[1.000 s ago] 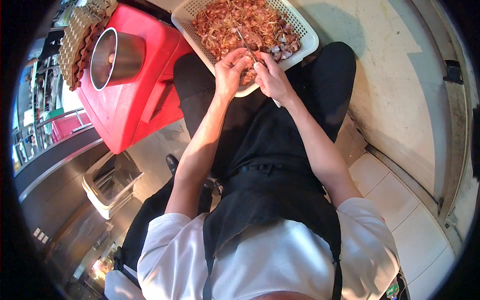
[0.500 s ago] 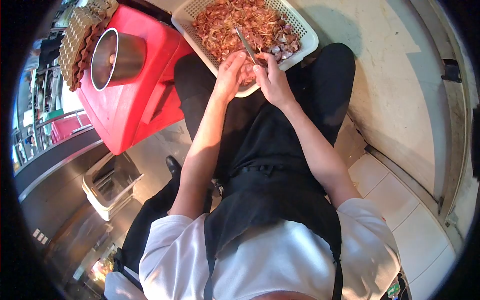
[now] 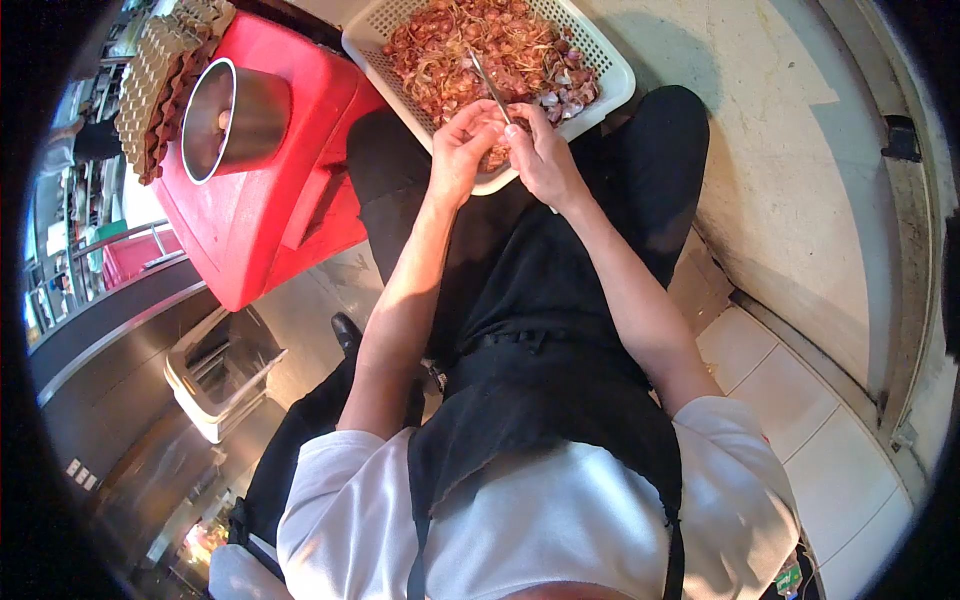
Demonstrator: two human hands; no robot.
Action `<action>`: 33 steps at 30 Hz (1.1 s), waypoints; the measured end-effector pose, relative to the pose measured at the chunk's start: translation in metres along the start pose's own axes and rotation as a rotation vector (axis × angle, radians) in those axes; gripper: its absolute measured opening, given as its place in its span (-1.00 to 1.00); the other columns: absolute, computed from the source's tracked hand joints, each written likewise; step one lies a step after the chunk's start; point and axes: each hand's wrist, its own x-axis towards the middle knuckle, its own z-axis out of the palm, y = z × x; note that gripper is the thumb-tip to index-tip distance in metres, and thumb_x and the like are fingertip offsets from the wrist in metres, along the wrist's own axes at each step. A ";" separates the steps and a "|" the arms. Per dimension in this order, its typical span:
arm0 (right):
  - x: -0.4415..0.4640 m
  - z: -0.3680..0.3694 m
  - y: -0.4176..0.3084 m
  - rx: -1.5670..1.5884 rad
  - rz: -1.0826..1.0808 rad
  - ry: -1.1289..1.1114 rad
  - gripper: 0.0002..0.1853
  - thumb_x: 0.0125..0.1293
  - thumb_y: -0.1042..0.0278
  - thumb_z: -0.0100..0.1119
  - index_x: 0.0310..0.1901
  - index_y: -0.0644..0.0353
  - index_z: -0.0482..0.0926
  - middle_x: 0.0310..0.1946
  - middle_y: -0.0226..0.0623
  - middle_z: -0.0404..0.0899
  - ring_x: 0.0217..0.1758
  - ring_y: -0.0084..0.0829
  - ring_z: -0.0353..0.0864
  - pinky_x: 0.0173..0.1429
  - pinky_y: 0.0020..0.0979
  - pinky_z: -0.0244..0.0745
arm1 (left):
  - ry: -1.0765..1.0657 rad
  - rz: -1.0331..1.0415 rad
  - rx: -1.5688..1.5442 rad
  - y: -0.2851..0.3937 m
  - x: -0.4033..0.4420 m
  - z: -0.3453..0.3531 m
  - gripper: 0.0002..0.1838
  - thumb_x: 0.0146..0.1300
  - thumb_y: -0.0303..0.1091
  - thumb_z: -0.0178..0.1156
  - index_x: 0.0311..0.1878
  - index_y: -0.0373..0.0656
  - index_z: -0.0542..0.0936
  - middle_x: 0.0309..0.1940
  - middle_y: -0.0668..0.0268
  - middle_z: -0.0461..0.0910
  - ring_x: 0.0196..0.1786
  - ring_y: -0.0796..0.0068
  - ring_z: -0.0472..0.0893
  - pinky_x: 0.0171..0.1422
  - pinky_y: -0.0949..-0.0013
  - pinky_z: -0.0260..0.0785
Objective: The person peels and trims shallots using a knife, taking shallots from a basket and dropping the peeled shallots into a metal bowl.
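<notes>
The right hand (image 3: 545,167) is gripping a knife (image 3: 489,82), blade pointing away. The left hand (image 3: 459,155) is curling narrowly beside it; whether it is holding anything, I cannot tell. Under and beyond both hands, a white basket (image 3: 612,98) is carrying reddish bulbs (image 3: 455,55).

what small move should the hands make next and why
Perhaps a light stroke of the knife toward the left hand's fingertips, kept clear of the skin: the right hand grips it, blade over the basket, and those fingertips are close by. What they hold, if anything, is too small to tell.
</notes>
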 end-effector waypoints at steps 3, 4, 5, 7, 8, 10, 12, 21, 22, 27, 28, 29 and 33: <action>0.000 0.000 0.003 0.109 0.020 -0.002 -0.74 0.48 0.29 -0.04 0.09 0.23 0.36 -0.48 -0.29 0.54 -0.49 -0.43 0.52 -0.39 -0.32 0.42 | -0.020 -0.031 -0.039 0.000 -0.002 0.001 -0.69 0.34 -0.50 0.19 0.13 -0.31 0.51 -0.12 0.29 0.63 -0.11 0.57 0.61 0.00 0.47 0.49; -0.001 0.002 0.007 0.116 0.004 0.004 -0.73 0.49 0.28 -0.05 0.10 0.20 0.37 -0.50 -0.38 0.49 -0.50 -0.54 0.46 -0.42 -0.39 0.38 | -0.025 -0.049 -0.077 0.001 -0.002 0.001 -0.70 0.34 -0.50 0.19 0.12 -0.30 0.51 -0.12 0.28 0.64 -0.12 0.56 0.61 -0.01 0.46 0.50; -0.001 0.003 0.010 0.124 -0.012 0.008 -0.73 0.50 0.26 -0.05 0.12 0.18 0.38 -0.51 -0.46 0.44 -0.50 -0.64 0.40 -0.45 -0.45 0.35 | -0.029 -0.066 -0.115 0.002 -0.002 0.001 -0.71 0.35 -0.49 0.19 0.12 -0.30 0.51 -0.13 0.28 0.64 -0.13 0.54 0.62 -0.02 0.45 0.51; -0.003 -0.001 0.001 0.036 -0.029 0.006 -0.75 0.48 0.28 -0.03 0.08 0.22 0.36 -0.46 -0.27 0.56 -0.41 -0.44 0.58 -0.35 -0.34 0.44 | -0.077 -0.185 -0.223 0.012 -0.002 0.001 -0.73 0.36 -0.48 0.18 0.10 -0.30 0.51 -0.14 0.28 0.64 -0.15 0.54 0.62 -0.07 0.45 0.52; -0.004 -0.003 -0.002 -0.008 -0.036 0.005 -0.75 0.48 0.29 -0.02 0.05 0.24 0.35 -0.43 -0.18 0.62 -0.37 -0.34 0.68 -0.30 -0.28 0.48 | -0.100 -0.245 -0.277 0.016 -0.002 0.001 -0.73 0.37 -0.47 0.17 0.10 -0.30 0.52 -0.15 0.29 0.64 -0.16 0.55 0.62 -0.10 0.45 0.53; -0.002 -0.004 0.002 -0.034 -0.034 0.003 -0.74 0.47 0.28 -0.01 0.05 0.25 0.35 -0.42 -0.17 0.63 -0.34 -0.32 0.69 -0.30 -0.28 0.49 | -0.114 -0.224 -0.221 0.006 0.000 -0.008 -0.73 0.38 -0.46 0.17 0.10 -0.30 0.52 -0.16 0.30 0.65 -0.17 0.56 0.62 -0.15 0.47 0.52; -0.001 -0.004 0.006 -0.066 -0.036 0.012 -0.73 0.46 0.27 0.01 0.04 0.26 0.35 -0.42 -0.18 0.63 -0.35 -0.34 0.69 -0.30 -0.28 0.49 | -0.108 -0.191 -0.165 0.000 0.002 -0.011 -0.73 0.38 -0.45 0.17 0.10 -0.29 0.52 -0.16 0.31 0.65 -0.18 0.58 0.62 -0.18 0.49 0.52; -0.001 -0.004 0.003 0.220 0.089 -0.037 -0.71 0.45 0.26 0.04 0.05 0.26 0.34 -0.49 -0.34 0.54 -0.46 -0.55 0.54 -0.35 -0.41 0.46 | -0.037 -0.100 -0.084 0.005 0.000 -0.001 -0.71 0.37 -0.44 0.18 0.12 -0.26 0.51 -0.15 0.35 0.65 -0.19 0.62 0.61 -0.17 0.52 0.50; -0.001 -0.005 0.003 0.172 0.073 -0.029 -0.71 0.46 0.26 0.03 0.06 0.26 0.33 -0.49 -0.33 0.54 -0.46 -0.54 0.55 -0.35 -0.40 0.47 | -0.036 -0.120 -0.094 0.005 0.000 -0.002 -0.71 0.38 -0.43 0.18 0.13 -0.25 0.50 -0.15 0.35 0.65 -0.20 0.62 0.61 -0.17 0.52 0.50; -0.003 -0.003 0.005 0.001 -0.050 0.002 -0.67 0.47 0.23 0.04 0.13 0.23 0.35 -0.53 -0.42 0.49 -0.53 -0.63 0.44 -0.43 -0.49 0.39 | -0.075 -0.176 -0.113 0.004 0.001 -0.007 -0.71 0.38 -0.42 0.18 0.12 -0.27 0.52 -0.16 0.33 0.66 -0.21 0.61 0.61 -0.16 0.51 0.50; -0.004 -0.002 0.005 -0.009 -0.054 -0.001 -0.66 0.47 0.23 0.03 0.13 0.23 0.35 -0.53 -0.42 0.50 -0.52 -0.62 0.45 -0.40 -0.48 0.41 | -0.065 -0.170 -0.115 0.002 0.002 -0.009 -0.71 0.38 -0.42 0.19 0.11 -0.28 0.53 -0.17 0.32 0.66 -0.20 0.61 0.61 -0.15 0.50 0.50; -0.004 -0.002 0.006 -0.020 -0.059 -0.005 -0.66 0.46 0.23 0.03 0.14 0.24 0.35 -0.54 -0.41 0.50 -0.51 -0.61 0.46 -0.38 -0.47 0.42 | -0.054 -0.162 -0.117 0.001 0.002 -0.010 -0.71 0.38 -0.42 0.19 0.11 -0.29 0.53 -0.17 0.32 0.67 -0.20 0.60 0.62 -0.15 0.49 0.50; -0.005 0.000 0.007 -0.062 -0.046 -0.008 -0.62 0.46 0.21 0.02 0.18 0.25 0.33 -0.57 -0.43 0.48 -0.52 -0.62 0.45 -0.41 -0.48 0.40 | 0.014 -0.070 -0.121 0.002 0.002 -0.007 -0.73 0.34 -0.47 0.22 0.08 -0.33 0.55 -0.16 0.31 0.67 -0.17 0.59 0.62 -0.07 0.48 0.49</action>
